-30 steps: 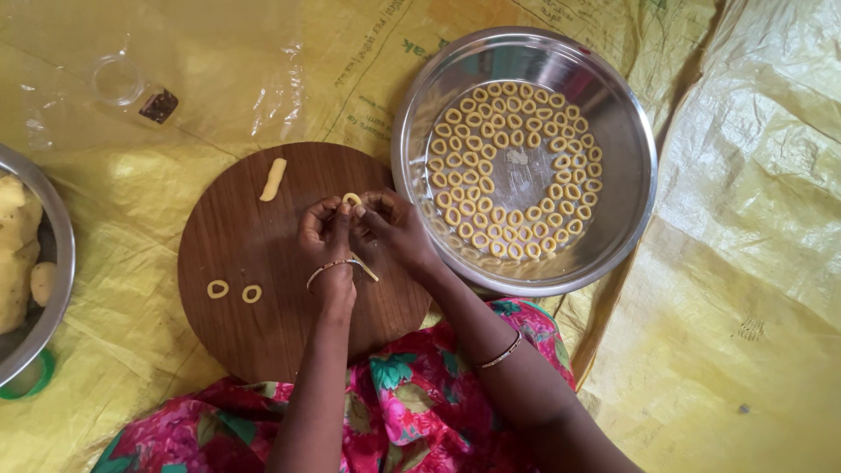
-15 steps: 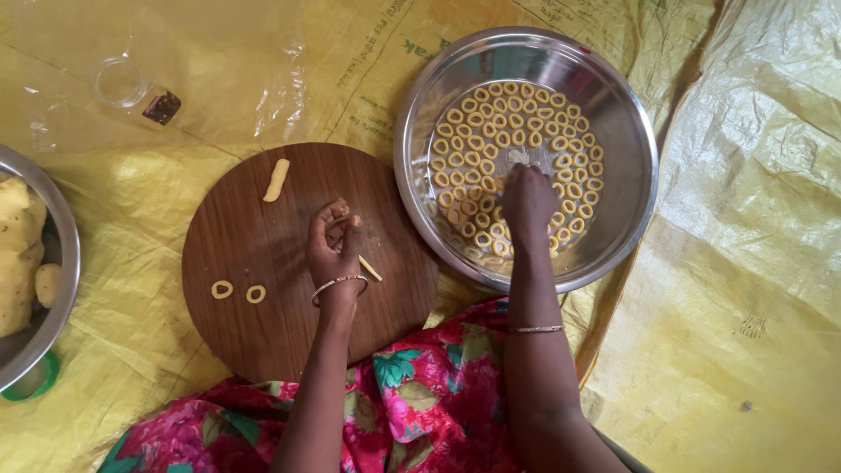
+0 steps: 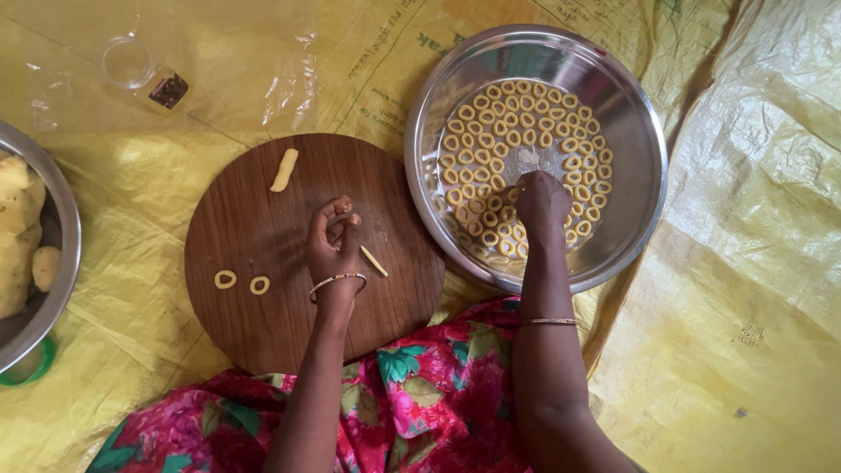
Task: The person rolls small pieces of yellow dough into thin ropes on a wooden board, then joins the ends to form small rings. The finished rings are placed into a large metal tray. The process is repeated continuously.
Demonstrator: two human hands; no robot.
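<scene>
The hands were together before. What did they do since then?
The right hand left the board and reached over into the steel bowl, down among the dough rings. The left hand stayed curled on the board. The two rings and the dough sticks did not move.

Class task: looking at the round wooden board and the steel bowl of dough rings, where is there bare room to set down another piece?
On the round brown wooden board, the near part below the two dough rings and left hand is bare, as is the far edge right of the dough stick. The large steel bowl has a small bare centre; rings crowd around it where the right hand rests.
</scene>
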